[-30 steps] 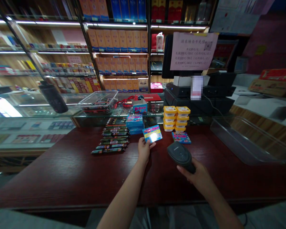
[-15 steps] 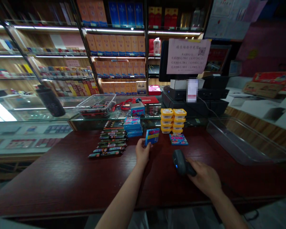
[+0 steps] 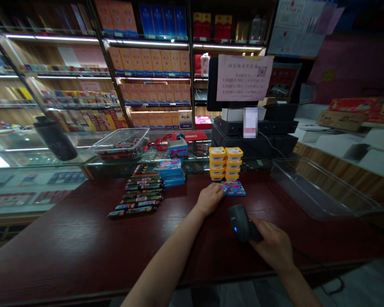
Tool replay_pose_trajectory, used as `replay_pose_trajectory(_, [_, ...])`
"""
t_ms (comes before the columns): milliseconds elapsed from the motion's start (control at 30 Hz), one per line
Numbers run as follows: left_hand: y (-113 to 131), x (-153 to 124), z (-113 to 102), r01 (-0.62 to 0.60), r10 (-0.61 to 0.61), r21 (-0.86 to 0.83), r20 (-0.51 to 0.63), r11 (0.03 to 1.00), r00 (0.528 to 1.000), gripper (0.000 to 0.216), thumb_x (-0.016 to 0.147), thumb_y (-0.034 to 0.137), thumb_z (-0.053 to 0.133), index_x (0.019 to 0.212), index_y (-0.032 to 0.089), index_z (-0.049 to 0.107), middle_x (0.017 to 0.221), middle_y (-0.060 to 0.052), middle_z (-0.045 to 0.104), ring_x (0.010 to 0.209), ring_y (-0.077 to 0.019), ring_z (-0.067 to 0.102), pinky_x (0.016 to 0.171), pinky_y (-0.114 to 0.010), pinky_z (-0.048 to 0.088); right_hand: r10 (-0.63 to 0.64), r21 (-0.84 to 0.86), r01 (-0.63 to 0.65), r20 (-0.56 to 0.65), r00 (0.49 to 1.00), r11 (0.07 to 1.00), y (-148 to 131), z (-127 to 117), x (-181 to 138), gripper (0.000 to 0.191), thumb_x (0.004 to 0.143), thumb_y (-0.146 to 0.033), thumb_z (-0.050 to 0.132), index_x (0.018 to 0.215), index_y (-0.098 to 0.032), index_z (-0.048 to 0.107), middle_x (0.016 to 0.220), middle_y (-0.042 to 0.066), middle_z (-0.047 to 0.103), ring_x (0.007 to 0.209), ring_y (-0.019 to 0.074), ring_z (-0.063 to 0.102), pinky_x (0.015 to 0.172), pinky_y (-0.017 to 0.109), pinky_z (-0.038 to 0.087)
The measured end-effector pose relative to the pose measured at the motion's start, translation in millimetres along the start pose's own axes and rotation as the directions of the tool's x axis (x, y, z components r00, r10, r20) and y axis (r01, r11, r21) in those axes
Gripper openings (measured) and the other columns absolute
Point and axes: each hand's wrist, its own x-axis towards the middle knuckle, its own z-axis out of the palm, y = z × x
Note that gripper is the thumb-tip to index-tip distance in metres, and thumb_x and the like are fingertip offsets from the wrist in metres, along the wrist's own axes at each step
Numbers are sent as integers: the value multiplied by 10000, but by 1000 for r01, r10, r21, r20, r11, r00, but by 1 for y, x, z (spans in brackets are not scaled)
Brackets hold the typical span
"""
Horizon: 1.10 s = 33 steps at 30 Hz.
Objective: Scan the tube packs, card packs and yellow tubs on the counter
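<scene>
Gripping rounded black scanner (image 3: 241,221) — glossy.

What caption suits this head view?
Left hand on flat blue-pink packet; right hand grips black handheld scanner.

A dark red wooden tabletop (image 3: 83,238) carries a row of slim dark packets (image 3: 137,194), a stack of blue packs (image 3: 172,172), two stacks of yellow-lidded tubs (image 3: 225,163), flat colourful packs (image 3: 234,188) in front of the tubs, and a clear plastic tray (image 3: 320,187) at the right.
</scene>
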Motion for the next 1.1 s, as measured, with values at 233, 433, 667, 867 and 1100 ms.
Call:
replay_pose_trajectory(233, [-5,3,17,42,-42,-7,11,999,999,241,727,303,719,962,259,689,1036,-73,584,1032,-243,490,912,-379,410,-51,-31,51,-7,999,998,7,3,0,431,761,-197,580,1189,-169,548,978,61,711,821,195,667,722,290,500])
replay_pose_trajectory(433, [-18,-5,22,366,-386,-164,-106,916,917,709,537,322,848,1199,278,597,1166,-92,537,1087,-290,506,934,-423,409,-21,-14,21,15,1000,1000,5,3,2,405,780,-193,558,1185,-171,549,946,61,713,810,187,665,702,281,487])
replay_pose_trajectory(667, [-24,10,35,345,-437,-450,-117,824,892,370,580,105,765,932,180,683,949,-41,553,798,-151,575,728,-287,502,14,-39,-11,77,997,999,0,1,5,380,779,-184,539,1156,-171,585,936,63,714,820,193,666,711,285,484])
replay_pose_trajectory(867, [-16,19,50,291,-414,-546,-115,785,903,256,618,52,707,837,184,709,827,-11,551,671,-102,541,652,-251,501,24,-24,-23,75,997,999,1,0,7,397,763,-179,541,1156,-172,594,889,44,713,778,188,662,680,282,478])
replay_pose_trajectory(1100, [-13,20,53,278,-350,-462,-75,842,934,304,691,42,660,940,204,725,885,-41,622,834,-161,595,821,-316,492,52,-23,-50,92,994,998,-2,-2,7,393,769,-164,530,1158,-177,583,917,44,711,800,185,659,707,284,474])
